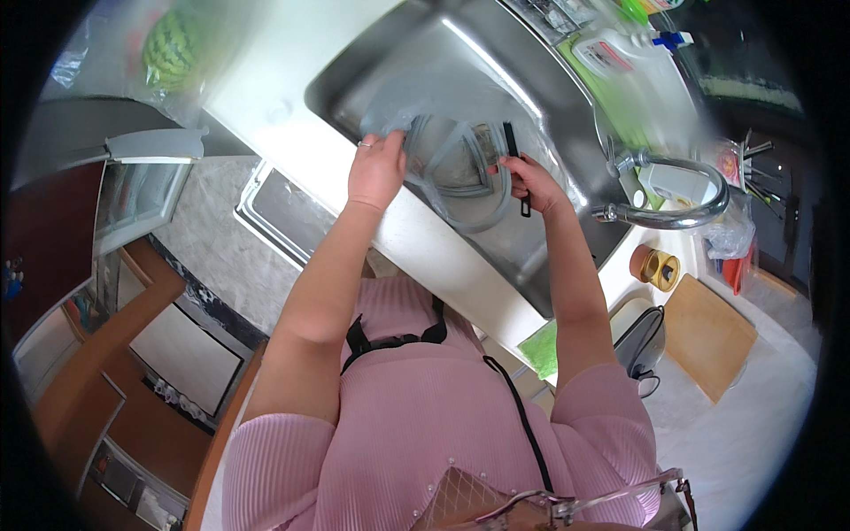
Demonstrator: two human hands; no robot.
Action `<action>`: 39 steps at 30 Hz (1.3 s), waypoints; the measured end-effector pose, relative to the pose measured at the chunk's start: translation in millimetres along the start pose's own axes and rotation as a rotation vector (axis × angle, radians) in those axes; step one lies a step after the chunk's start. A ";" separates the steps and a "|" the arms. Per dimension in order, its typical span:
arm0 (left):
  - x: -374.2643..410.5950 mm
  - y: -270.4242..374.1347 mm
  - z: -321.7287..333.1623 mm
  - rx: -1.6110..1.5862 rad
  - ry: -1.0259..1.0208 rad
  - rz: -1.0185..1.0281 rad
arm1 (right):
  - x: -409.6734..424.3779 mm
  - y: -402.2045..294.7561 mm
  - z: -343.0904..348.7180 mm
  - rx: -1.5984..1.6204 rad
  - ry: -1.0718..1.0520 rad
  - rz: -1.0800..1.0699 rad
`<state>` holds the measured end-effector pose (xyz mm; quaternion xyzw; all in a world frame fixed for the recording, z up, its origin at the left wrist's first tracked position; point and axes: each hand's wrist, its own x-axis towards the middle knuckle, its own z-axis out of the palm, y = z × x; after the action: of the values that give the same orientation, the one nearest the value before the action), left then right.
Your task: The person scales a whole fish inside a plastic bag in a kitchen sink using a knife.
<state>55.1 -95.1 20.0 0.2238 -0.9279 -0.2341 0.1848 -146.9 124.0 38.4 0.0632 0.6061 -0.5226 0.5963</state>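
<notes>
Both hands reach over a stainless steel sink [524,259]. Coiled translucent grey strips or tubing [488,219], likely flexible, lie in and over its near part, with clear plastic around them. My left hand [378,166], wearing a ring, has its fingers closed on the clear plastic [388,119] beside the coil's left side. A slim black tool [510,139] with a looped handle end is in my right hand [531,182], whose fingertips also lie at the coil's right side. The tool's exact kind cannot be told.
A chrome faucet [690,216] curves at the sink's right. Beyond it stand a white spray bottle [614,53] and a utensil holder [730,162]. An amber jar [657,269], a wooden board [707,338] and a green cloth [541,352] are to the right; a watermelon [171,50] sits upper left.
</notes>
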 end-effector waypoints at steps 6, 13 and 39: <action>3.0 31.4 -8.1 0.100 0.020 0.195 | -26.5 3.5 40.8 0.252 0.001 -0.206; 13.1 103.6 8.3 -1.175 -0.424 -0.863 | -48.9 12.4 74.8 0.110 0.055 -0.285; -51.5 120.1 43.2 -1.556 -0.506 -1.165 | -84.7 34.2 99.7 -0.953 0.542 -0.425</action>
<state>39.0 40.9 34.3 0.4037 -0.2748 -0.8701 -0.0663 -33.7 114.9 111.8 -0.2033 0.9044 -0.2656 0.2649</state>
